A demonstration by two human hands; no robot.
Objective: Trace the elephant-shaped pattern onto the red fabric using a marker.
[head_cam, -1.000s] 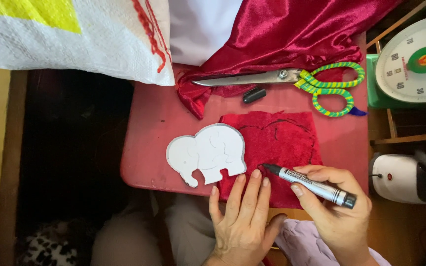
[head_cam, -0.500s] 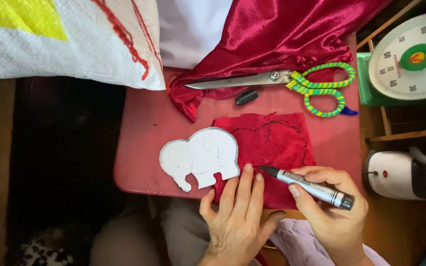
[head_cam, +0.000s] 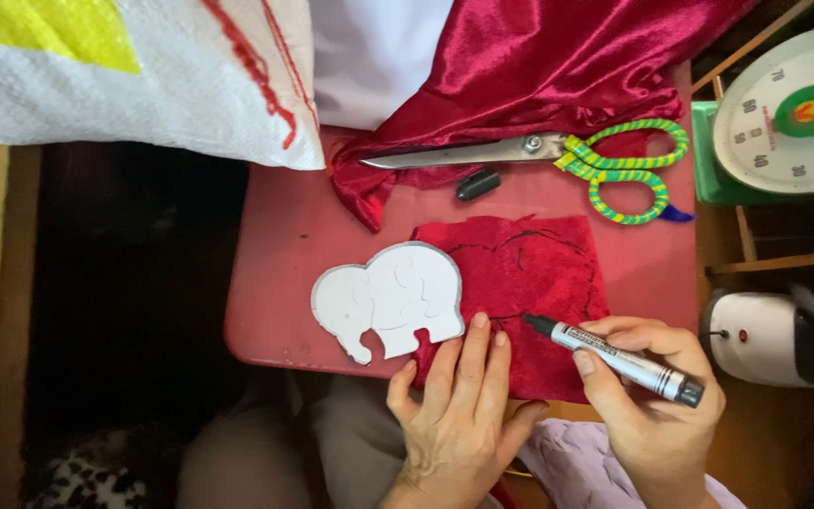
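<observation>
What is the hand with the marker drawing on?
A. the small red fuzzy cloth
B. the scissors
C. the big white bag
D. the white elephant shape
A: the right hand holds the marker with its tip on the small red fuzzy cloth, beside the white elephant shape.

On the red tabletop (head_cam: pixel 284 245), the left hand (head_cam: pixel 459 415) presses flat on a red velvet fabric piece (head_cam: pixel 529 283) bearing black lines. The right hand (head_cam: pixel 647 396) grips a black-and-silver marker pen (head_cam: pixel 614 358), its tip touching the fabric. A white elephant-shaped template (head_cam: pixel 388 297) lies at nine o'clock of the fabric; green-and-yellow-handled scissors (head_cam: pixel 558 155) at twelve.
</observation>
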